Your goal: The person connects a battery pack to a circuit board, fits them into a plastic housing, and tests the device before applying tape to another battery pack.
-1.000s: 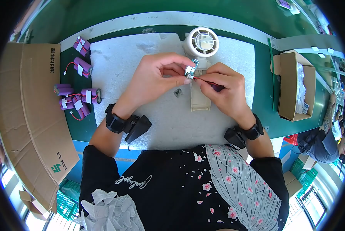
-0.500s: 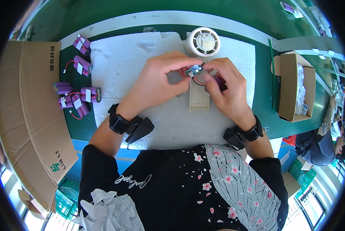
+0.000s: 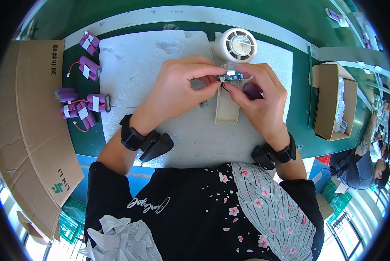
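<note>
Left hand (image 3: 182,89) and right hand (image 3: 260,98) pinch a small circuit board (image 3: 230,77) between fingertips, both clamped on it. A purple cell (image 3: 250,91) sits in the right palm. Beneath the grip lies a cream fan (image 3: 232,56); left of it, loose cells (image 3: 84,108).
</note>
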Demonstrator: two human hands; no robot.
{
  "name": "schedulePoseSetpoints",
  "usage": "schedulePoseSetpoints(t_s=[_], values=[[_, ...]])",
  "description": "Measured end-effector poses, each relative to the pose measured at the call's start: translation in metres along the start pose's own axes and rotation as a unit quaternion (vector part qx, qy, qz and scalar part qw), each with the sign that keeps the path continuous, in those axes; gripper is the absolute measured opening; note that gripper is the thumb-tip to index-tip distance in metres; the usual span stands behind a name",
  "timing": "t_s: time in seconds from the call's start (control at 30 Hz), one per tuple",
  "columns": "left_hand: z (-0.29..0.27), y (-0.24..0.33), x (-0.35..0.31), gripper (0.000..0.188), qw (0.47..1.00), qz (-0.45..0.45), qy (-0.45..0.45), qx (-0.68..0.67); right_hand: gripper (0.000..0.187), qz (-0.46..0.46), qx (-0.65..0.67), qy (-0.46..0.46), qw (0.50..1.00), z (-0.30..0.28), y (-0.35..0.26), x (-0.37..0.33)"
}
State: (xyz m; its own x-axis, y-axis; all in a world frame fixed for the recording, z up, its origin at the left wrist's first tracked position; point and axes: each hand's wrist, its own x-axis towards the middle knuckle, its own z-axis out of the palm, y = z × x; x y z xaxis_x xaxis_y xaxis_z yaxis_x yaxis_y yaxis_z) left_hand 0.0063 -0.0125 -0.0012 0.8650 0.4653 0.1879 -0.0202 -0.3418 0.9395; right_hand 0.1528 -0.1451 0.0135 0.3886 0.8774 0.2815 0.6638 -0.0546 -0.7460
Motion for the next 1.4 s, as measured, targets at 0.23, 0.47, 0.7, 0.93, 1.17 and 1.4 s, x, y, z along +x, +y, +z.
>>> schedulePoseSetpoints(t_s=[0.23,0.47,0.7,0.93,1.17,1.4], values=[[0.001,0.000,0.000,0.029,0.992,0.068,0.019,0.104,0.037,-0.031,-0.046,0.006,0.998,-0.002,-0.002,0.000],[0.004,-0.004,0.000,0.024,0.990,0.085,0.034,0.108,0.034,-0.015,-0.055,-0.003,0.998,-0.002,-0.004,0.002],[0.006,-0.005,0.001,0.022,0.994,0.069,0.038,0.070,0.032,0.013,-0.031,-0.010,0.999,-0.001,-0.004,0.002],[0.012,0.005,-0.002,0.033,1.000,-0.011,0.012,0.008,0.021,0.076,0.018,-0.015,0.997,-0.003,-0.007,-0.002],[0.015,0.005,-0.001,0.039,0.999,-0.019,-0.011,0.027,0.019,0.054,-0.020,-0.028,0.998,-0.008,-0.008,-0.001],[0.013,0.005,0.000,0.039,0.999,-0.047,-0.021,-0.005,0.021,0.000,-0.064,-0.034,0.997,-0.009,-0.006,-0.002]])
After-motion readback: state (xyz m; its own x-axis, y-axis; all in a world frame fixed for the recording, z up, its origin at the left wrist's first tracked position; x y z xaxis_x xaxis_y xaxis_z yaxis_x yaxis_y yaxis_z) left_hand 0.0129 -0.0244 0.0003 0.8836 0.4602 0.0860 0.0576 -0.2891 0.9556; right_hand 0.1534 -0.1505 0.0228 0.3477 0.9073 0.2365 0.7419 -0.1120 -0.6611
